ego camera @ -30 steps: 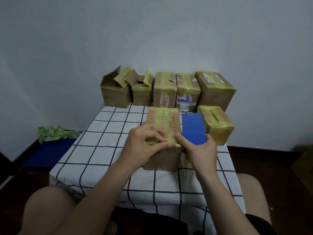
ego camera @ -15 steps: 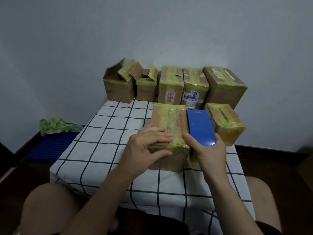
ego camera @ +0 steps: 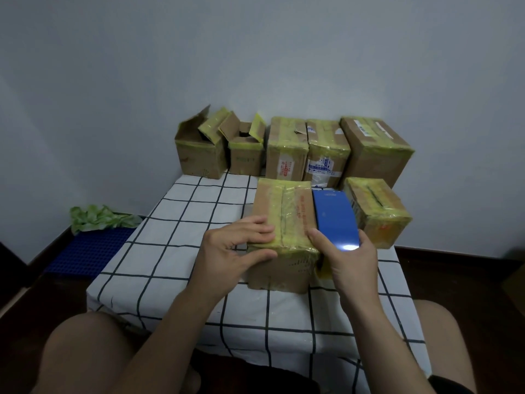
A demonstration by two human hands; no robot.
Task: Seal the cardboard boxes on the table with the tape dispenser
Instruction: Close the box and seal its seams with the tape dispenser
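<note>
Risk review, sealing step. On the counter (ego camera: pixel 181 223) the near box (ego camera: pixel 287 211) stands at the middle, with yellow tape already over its top seam. The left hand (ego camera: pixel 235 251) lies on the box's near left corner, fingers almost straight across the top and thumb on the near face, pressing rather than clasping. The right hand (ego camera: pixel 349 263) is wrapped round the blue tape dispenser (ego camera: pixel 335 217), which is held against the box's right top edge. A tape tail (ego camera: pixel 325 270) shows under it.

Likely faults:
- The tail may not cut cleanly and could drag the light box rightward if the left hand eases.
- The tape may fold on itself and leave a loose end at the near right corner.
- The dispenser may knock the small box (ego camera: pixel 377 211) just to its right.

At the far left, the open boxes (ego camera: pixel 199 155) have flaps up and are unsealed.
</note>
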